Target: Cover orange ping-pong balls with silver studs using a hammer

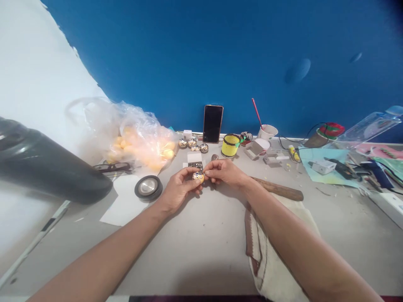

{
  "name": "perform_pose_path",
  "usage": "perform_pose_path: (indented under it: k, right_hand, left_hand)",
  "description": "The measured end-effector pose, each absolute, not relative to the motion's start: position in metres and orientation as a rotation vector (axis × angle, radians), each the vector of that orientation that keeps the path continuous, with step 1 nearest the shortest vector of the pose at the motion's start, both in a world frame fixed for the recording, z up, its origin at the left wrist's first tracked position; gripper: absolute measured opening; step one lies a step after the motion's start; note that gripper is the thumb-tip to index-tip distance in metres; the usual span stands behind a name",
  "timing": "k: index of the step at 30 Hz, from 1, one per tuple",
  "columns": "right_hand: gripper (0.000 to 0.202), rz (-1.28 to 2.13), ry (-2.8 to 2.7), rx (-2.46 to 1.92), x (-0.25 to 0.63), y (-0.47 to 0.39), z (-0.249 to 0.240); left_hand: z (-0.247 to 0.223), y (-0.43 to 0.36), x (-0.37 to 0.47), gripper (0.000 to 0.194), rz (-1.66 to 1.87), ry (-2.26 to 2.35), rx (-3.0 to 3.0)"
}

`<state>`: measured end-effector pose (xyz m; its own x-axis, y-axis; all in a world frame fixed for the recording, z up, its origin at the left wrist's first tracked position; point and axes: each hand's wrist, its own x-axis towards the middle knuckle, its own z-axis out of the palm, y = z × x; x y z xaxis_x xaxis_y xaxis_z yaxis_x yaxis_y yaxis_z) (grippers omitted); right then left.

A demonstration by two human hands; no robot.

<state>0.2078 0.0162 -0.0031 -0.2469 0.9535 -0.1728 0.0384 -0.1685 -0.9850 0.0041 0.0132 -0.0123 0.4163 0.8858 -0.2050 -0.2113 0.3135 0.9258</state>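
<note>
My left hand [180, 188] holds a small yellow ball [198, 177] partly covered with shiny silvery pieces, gripped between thumb and fingers. At the ball's right side, my right hand [225, 173] has its thumb and forefinger pinched together; whatever is between them is too small to name. Just behind the hands lies an open small box [194, 157] with dark shiny pieces inside. Farther back sit several similar shiny decorated balls [204, 147]. A small round metallic item [215, 157] is behind my right hand.
A phone [213, 123] leans on the blue wall. Left are a bag of yellow balls [135, 142], a round lid [148, 187] and a dark bottle [47, 163]. Right are a yellow cup [230, 145], a wooden stick [278, 188], a cloth [273, 268] and a white cup [267, 132].
</note>
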Motion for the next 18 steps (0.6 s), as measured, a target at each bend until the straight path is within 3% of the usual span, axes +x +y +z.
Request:
perform_pose_path:
  k: [18]
  right_hand:
    - [0.023,1.545,-1.306,-1.205,0.2079,0.0156,0.0005]
  left_hand:
    - [-0.0105,0.0124,0.0040,0.046,0.834,0.756,0.928]
